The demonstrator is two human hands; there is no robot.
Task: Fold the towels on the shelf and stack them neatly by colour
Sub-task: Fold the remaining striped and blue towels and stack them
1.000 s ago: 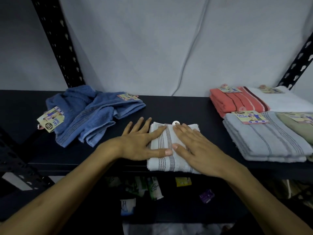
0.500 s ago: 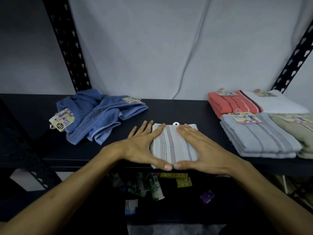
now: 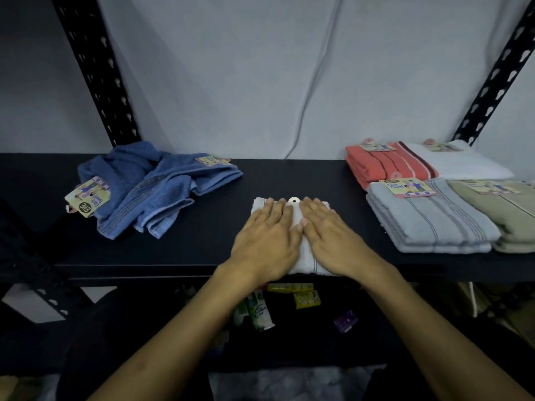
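Note:
A folded white towel with thin stripes (image 3: 307, 260) lies at the front middle of the black shelf (image 3: 202, 235). My left hand (image 3: 265, 241) and my right hand (image 3: 330, 235) lie flat on top of it, side by side, fingers straight and pointing to the back, covering most of it. A crumpled blue towel pile (image 3: 150, 192) with paper tags sits at the left. At the right are folded towels: a coral one (image 3: 382, 166), a white one (image 3: 460, 166), a light grey-blue one (image 3: 431, 224) and an olive one (image 3: 506, 215).
Black slotted uprights (image 3: 95, 73) (image 3: 498, 70) frame the shelf, and a cable (image 3: 309, 96) runs down the grey wall behind. Small packets and a tube (image 3: 260, 311) lie on the lower shelf below the front edge.
Both hands have slid from the towel's sides onto its top, now lying flat side by side. The camera has shifted slightly.

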